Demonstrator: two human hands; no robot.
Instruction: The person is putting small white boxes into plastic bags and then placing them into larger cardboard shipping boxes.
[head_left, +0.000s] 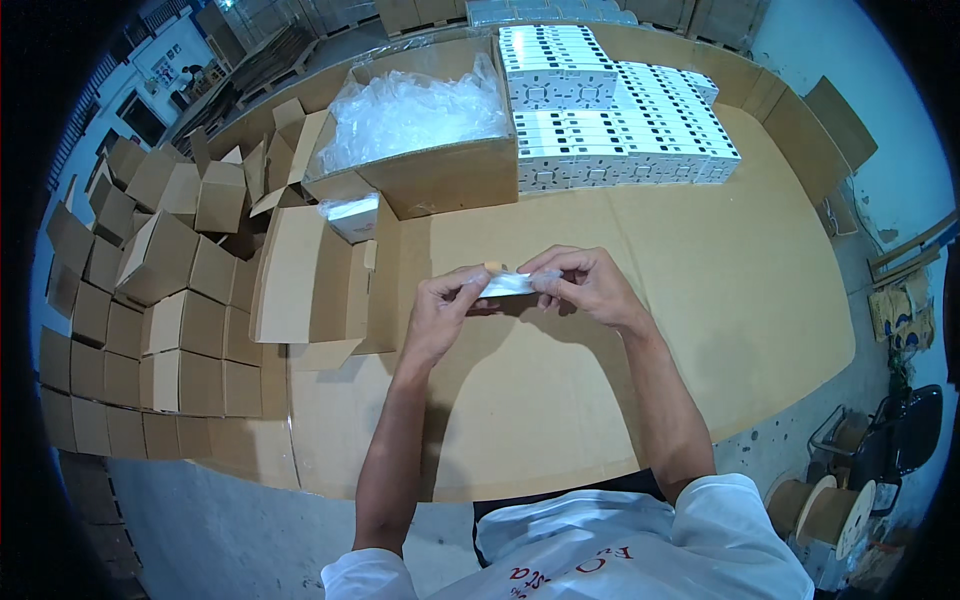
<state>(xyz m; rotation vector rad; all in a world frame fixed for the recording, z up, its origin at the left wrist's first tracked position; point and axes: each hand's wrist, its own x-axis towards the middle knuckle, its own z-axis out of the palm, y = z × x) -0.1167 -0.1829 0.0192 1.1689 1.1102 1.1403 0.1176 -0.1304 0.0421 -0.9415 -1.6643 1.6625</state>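
Note:
Above the middle of the cardboard-covered table [520, 400], both of my hands pinch a small white item, apparently in clear plastic [508, 285]; its exact kind is too small to make out. My left hand [438, 308] grips its left end between thumb and fingers. At the other end, the fingertips of my right hand [594, 286] close on it. Left of my hands lies an open cardboard box [335, 285], its flaps spread. A white piece wrapped in plastic [353, 219] sits at that box's far end.
Behind, a large carton [450, 180] brims with clear plastic bags [415, 115]. Stacks of white plates with square cutouts [620, 150] stand at the back right. Several small brown boxes [185, 325] are piled at left. Upright cardboard [790, 125] edges the table's far side.

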